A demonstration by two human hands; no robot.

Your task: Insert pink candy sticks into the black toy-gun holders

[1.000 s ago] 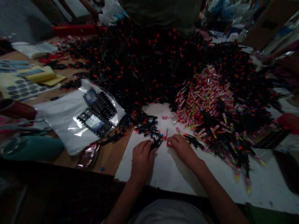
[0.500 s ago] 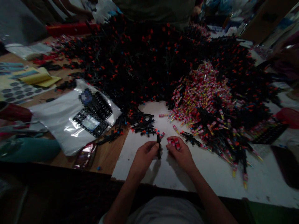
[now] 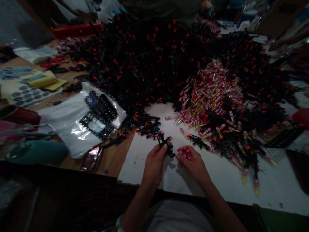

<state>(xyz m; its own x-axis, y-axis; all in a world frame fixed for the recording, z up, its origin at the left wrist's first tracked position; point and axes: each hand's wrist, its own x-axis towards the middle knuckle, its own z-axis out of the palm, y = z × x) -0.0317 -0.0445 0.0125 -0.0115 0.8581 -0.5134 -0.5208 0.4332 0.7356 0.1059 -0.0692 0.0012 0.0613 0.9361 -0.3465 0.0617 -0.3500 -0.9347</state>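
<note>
My left hand pinches a small black toy gun between thumb and fingers, tilted over the white board. Close by on the right, my right hand is closed around several small pink-and-red candy tubes, their red ends showing. The tubes are near the toy gun's lower end; whether they touch it I cannot tell. Several black toy guns with orange and blue tips lie just beyond my left hand. A single candy tube rests on the board farther off.
A large heap of black toy guns covers the far side. Right of centre rises a pile of candy tubes. On the left are a plastic bag, a teal bottle and sticker sheets. Another person's torso is across the table.
The toy gun in my left hand has turned from upright and edge-on to a slanted side view. My right hand, still holding the tubes, appears slightly lower and farther right.
</note>
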